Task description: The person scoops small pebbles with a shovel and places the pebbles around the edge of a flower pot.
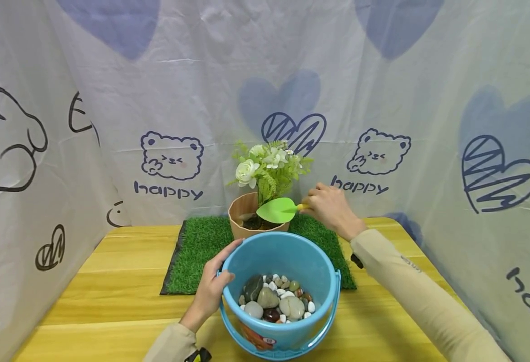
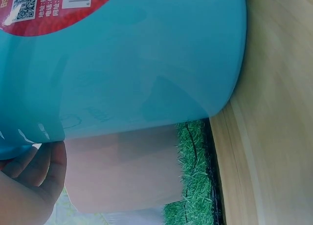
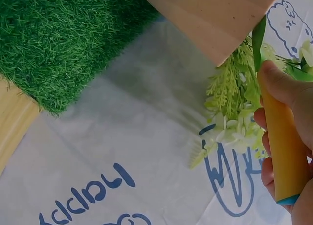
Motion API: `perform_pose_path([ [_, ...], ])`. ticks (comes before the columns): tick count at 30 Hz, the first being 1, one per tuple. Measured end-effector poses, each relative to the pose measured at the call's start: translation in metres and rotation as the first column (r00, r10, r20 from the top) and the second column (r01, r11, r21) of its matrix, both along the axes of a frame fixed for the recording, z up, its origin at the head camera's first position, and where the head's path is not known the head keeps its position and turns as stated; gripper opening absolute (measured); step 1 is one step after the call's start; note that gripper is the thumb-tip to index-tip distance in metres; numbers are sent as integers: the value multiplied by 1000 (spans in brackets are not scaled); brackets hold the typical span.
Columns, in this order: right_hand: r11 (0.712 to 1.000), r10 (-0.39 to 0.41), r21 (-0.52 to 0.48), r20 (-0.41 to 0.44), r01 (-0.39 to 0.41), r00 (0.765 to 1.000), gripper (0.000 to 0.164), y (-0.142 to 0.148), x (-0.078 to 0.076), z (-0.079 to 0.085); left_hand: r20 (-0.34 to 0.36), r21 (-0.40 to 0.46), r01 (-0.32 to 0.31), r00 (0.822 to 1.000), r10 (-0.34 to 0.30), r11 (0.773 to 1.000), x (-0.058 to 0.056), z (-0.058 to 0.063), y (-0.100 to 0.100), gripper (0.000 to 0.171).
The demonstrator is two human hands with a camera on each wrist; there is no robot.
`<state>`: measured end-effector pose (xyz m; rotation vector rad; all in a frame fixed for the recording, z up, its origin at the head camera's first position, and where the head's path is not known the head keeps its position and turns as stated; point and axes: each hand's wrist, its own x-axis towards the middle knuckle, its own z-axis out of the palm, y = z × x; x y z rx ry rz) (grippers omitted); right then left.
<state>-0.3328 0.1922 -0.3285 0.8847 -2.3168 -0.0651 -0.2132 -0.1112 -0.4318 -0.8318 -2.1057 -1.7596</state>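
Note:
My left hand (image 1: 213, 284) grips the rim of a blue bucket (image 1: 283, 251) on its left side, thumb inside and fingers along the outside. Several pebbles (image 1: 277, 301) of mixed sizes and colours lie in the bucket. In my right hand (image 1: 330, 207) is a trowel with a green blade (image 1: 276, 210); its yellow handle (image 3: 282, 151) lies between thumb and curled fingers in the right wrist view. The blade hangs over the near rim of a tan flowerpot (image 1: 242, 208), which holds dark soil and a plant with white flowers (image 1: 269, 163).
The pot stands on a green artificial grass mat (image 1: 206, 261), just behind the bucket. Under both is a light wooden table (image 1: 106, 296). A printed white curtain (image 1: 210, 75) hangs behind the table and on both sides.

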Motion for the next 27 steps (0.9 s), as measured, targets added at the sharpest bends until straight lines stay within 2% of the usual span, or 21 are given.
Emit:
perform_pose_path([
  [7, 1000, 1, -11, 5, -1, 1000, 25, 3, -1, -5, -5, 1, -4, 1000, 4, 1000, 0, 2, 1, 68],
  [27, 998, -30, -44, 156, 37, 987, 23, 6, 3, -17, -3, -12, -4, 1000, 4, 1000, 0, 1, 0, 66],
])
